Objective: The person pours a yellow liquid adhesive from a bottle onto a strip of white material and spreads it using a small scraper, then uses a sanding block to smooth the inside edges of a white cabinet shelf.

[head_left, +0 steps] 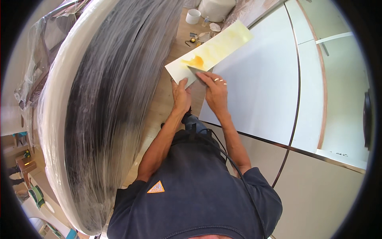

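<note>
My left hand (182,98) grips the near end of a long, pale yellowish-white board (227,44), thumb on its top face. An orange-yellow smear of paste (195,61) lies on that face, with fainter yellow stains spread toward the far end. Between the fingers and thumb of my right hand (217,95) is a thin grey flat scraper (194,70). Its dark edge is over the board, just on the near side of the paste; whether it touches the board I cannot tell. Rings show on a right-hand finger.
A large curved piece wrapped in clear plastic film (107,103) fills the left side. Pale flat panels (258,83) with dark seams stand close on the right. Beyond the board, a white bucket (193,16) and small tools (192,40) sit on the wooden floor (157,113). A black cable (246,187) runs along my body.
</note>
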Demonstrator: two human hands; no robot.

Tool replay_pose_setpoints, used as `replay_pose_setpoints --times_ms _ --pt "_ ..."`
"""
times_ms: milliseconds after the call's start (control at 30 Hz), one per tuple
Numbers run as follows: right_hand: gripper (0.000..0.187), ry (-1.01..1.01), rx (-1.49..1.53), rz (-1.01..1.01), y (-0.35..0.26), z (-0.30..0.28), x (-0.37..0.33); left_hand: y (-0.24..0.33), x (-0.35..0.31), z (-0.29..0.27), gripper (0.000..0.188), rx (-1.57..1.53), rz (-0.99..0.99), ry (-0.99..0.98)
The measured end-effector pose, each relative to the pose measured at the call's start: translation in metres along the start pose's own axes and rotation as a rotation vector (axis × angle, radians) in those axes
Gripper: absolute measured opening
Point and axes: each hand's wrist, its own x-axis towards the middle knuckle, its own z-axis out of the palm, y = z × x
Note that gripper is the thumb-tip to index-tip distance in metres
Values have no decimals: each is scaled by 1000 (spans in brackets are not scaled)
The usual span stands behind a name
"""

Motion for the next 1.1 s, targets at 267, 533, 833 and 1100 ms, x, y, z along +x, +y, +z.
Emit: replay_pose_setpoints --times_ms 267,533,833,1100 --pt "33 -90 -25 184 23 -23 35 3 -10 2 46 -231 -128 -21" --pt "34 -244 -105 265 31 -17 40 7 -15 -9 51 -375 -234 -268" --pt "36 -261 -94 290 24 1 25 -2 -23 -9 52 -338 -215 -170" --pt "35 -312 32 302 17 5 23 -14 -15 -26 48 -191 -195 -192"
